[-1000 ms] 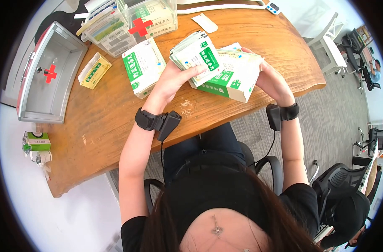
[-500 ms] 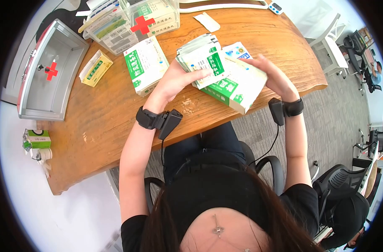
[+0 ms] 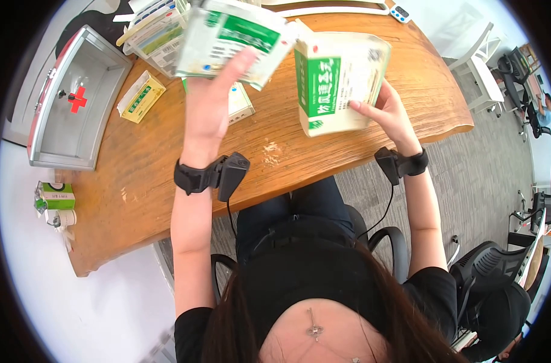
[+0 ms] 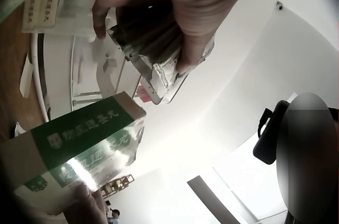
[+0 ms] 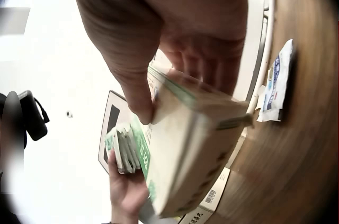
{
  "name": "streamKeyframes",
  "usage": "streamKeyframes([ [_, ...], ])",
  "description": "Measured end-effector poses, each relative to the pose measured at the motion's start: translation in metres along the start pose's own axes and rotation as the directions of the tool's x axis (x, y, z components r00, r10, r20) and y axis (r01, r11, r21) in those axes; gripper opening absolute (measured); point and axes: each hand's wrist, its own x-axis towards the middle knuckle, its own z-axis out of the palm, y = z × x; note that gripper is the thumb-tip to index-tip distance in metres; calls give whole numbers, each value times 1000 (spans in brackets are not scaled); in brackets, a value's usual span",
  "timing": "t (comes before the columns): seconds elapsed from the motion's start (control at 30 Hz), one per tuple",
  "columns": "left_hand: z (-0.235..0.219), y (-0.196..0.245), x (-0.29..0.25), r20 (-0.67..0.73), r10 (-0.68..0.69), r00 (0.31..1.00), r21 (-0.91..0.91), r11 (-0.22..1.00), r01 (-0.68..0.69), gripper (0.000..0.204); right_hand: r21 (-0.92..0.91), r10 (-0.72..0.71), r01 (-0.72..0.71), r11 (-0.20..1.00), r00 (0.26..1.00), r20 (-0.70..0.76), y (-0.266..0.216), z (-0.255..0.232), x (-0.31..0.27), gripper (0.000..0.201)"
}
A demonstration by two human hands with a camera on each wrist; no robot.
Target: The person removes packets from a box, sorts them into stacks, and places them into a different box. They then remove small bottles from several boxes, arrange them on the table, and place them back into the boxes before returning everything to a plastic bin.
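Note:
My left hand (image 3: 210, 112) grips a stack of flat foil sachets (image 3: 230, 37) with green-and-white printing, thumb across the front. In the left wrist view the stack's edges (image 4: 153, 57) show between thumb and fingers. A white-and-green medicine box (image 3: 342, 81) is held up in my right hand (image 3: 389, 115), thumb on its printed face and the other fingers behind it. A flap sticks out at the box's upper left corner, close to the sachets. Behind my left wrist, a second medicine box (image 3: 241, 107) lies on the table, mostly hidden.
A silver case with a red cross (image 3: 77, 100) stands at the table's left, beside a small yellow box (image 3: 141, 97). Behind the sachets is a clear plastic organizer (image 3: 160, 45). A white-and-blue packet (image 5: 276, 83) lies on the wood. A small remote-like device (image 3: 400, 12) sits at the far edge.
Both hands have risen. The left carries the sachets up and left, off the box; the right has lifted the box from low over the table and tilted it upright.

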Motion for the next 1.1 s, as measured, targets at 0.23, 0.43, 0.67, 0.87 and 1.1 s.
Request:
streamKeyframes([
  [0.23,6,36,1,44,58,997,55,997,-61,38,-403,-219,249,880,968,120,15,26,-6,41],
  [0.43,35,47,-4,312,-121,942,397,918,-13,45,-537,-338,372,757,927,165,16,36,-1,39],
  [0.67,27,39,6,439,-342,831,395,904,163,62,-456,-338,373,808,928,160,14,37,2,36],
  [0.87,25,37,11,428,-338,838,370,912,179,52,-437,-453,484,758,873,181,-8,31,-1,67],
  [1.1,33,23,11,364,-158,918,392,920,3,36,-446,-687,593,671,723,-73,-64,33,-1,65],
])
